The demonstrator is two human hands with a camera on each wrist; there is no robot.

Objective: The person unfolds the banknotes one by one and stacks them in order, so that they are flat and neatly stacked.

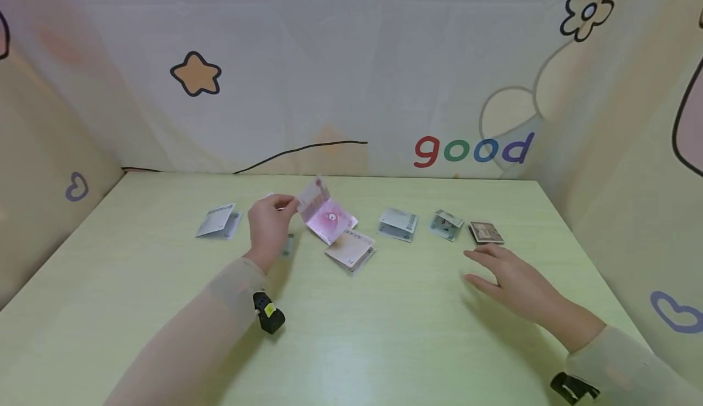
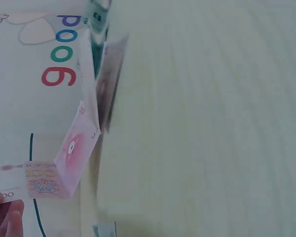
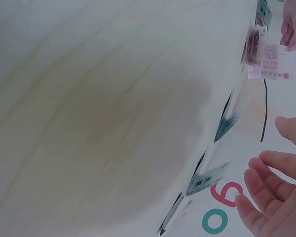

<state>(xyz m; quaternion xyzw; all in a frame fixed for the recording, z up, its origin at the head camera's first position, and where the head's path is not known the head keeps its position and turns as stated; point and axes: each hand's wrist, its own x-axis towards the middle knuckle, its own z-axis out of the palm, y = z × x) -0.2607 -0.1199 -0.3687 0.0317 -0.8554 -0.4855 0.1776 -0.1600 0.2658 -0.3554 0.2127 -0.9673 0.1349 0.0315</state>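
Observation:
My left hand (image 1: 270, 226) pinches one end of a pink banknote (image 1: 332, 217) between thumb and fingers. The note is creased into folds and tilts up off the table; in the left wrist view its printed panel (image 2: 43, 180) stretches out from the fingertips. Just in front lies another folded pinkish banknote (image 1: 351, 248), half open. A small greenish note (image 1: 288, 245) is partly hidden behind the left hand. My right hand (image 1: 513, 278) hovers over the table with fingers spread, holding nothing, near a folded brown banknote (image 1: 486, 232).
Folded banknotes stand in a loose row: a grey-blue one (image 1: 218, 221) at left, a grey-green one (image 1: 398, 223) right of the middle and a smaller green one (image 1: 447, 224). A printed cloth wall (image 1: 329, 88) rises behind the pale table (image 1: 373, 345), with side walls left and right.

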